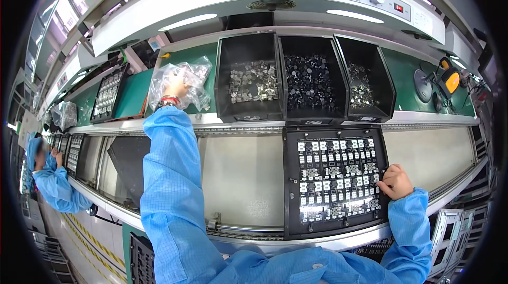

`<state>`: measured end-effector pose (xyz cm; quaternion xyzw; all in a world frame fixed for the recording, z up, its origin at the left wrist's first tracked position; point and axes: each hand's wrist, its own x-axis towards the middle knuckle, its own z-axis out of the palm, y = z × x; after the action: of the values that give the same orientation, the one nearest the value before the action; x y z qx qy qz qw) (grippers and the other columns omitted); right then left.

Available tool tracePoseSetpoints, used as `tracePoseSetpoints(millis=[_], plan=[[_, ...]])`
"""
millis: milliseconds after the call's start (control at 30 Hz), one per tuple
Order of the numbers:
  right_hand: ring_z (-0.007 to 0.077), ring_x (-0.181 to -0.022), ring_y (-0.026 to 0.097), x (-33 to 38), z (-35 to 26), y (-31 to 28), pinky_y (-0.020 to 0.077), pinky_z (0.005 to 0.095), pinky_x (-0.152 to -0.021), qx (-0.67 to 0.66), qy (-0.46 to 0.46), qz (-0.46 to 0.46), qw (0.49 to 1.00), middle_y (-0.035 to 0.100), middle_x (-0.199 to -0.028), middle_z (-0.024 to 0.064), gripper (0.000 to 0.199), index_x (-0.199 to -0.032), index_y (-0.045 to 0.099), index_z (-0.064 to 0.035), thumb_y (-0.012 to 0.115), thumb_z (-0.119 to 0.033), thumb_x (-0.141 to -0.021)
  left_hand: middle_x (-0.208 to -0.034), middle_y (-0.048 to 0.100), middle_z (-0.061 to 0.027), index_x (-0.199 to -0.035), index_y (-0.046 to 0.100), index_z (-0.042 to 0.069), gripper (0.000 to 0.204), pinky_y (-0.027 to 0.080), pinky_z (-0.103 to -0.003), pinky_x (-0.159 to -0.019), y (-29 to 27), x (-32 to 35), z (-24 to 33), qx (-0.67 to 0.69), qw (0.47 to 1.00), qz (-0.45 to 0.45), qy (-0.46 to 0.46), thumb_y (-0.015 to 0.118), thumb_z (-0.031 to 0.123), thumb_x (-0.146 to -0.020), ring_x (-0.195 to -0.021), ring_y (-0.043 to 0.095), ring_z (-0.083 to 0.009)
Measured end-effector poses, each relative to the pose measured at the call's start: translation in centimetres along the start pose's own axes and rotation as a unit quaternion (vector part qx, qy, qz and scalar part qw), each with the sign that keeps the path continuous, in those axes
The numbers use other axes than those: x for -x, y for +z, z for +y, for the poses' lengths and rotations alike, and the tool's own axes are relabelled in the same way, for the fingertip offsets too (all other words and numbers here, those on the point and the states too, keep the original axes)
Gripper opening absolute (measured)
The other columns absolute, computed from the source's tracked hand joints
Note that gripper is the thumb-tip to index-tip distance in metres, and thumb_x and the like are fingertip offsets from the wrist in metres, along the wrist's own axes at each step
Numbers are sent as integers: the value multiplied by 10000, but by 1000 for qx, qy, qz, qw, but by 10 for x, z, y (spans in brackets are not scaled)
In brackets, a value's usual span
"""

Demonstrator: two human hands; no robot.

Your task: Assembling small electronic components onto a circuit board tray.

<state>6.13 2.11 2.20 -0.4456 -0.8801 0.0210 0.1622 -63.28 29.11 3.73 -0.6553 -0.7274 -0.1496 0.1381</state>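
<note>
A crumpled clear plastic bag (180, 84) lies on the green shelf, perhaps holding small parts.

This was an electronics assembly line in a factory. Beyond the right hand (396, 181), three black parts bins (307, 75) held small metal and dark components on a green sloped shelf (135, 93). Just left of that hand lay a black tray (334, 181) of small white and grey parts in rows, on a pale conveyor belt (243, 178) running across the worktop. The left hand (175, 87) reached into a clear plastic bag (180, 84). Far to its left, another person (50, 178) in blue cleanroom clothing worked on the line.
</note>
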Motion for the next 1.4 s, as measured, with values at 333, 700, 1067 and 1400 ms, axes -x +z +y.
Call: tracePoseSetpoints(millis=[333, 700, 1067, 1400], plan=[[222, -699, 528, 10, 8, 3, 409, 378, -791, -1, 3, 23, 1000, 577, -621, 21, 186, -561, 596, -29, 711, -93, -693, -1246, 469, -179, -1210, 530, 152, 406, 427, -518, -895, 12, -4, 45, 35, 994, 98, -38, 500, 154, -805, -1087, 514, -401], [211, -728, 546, 13, -1, 5, 416, 386, -795, -13, -19, 62, 998, 593, -660, 18, 169, -612, 611, -28, 728, -118, -694, -1096, 575, -185, -1216, 524, 151, 419, 469, -445, -823, 6, -6, 27, 53, 985, 158, -32, 476, 124, -801, -948, 580, -378], [212, -734, 530, 3, 6, 6, 407, 394, -806, -35, -36, 35, 998, 584, -660, 14, 175, -597, 600, -25, 725, -112, -683, -694, 646, -75, -803, 615, 23, 209, 489, -306, -584, 18, -12, -44, 318, 934, 159, -33, 728, 167, -701, -642, 600, -154], [213, -734, 531, 7, -2, -4, 410, 389, -809, -39, -43, 46, 997, 592, -670, 15, 168, -606, 607, -28, 725, -114, -690, -919, 603, -146, -1004, 510, 7, 195, 465, -305, -679, -107, 90, 38, 898, 301, 62, -316, 563, 102, -842, -786, 581, -200]])
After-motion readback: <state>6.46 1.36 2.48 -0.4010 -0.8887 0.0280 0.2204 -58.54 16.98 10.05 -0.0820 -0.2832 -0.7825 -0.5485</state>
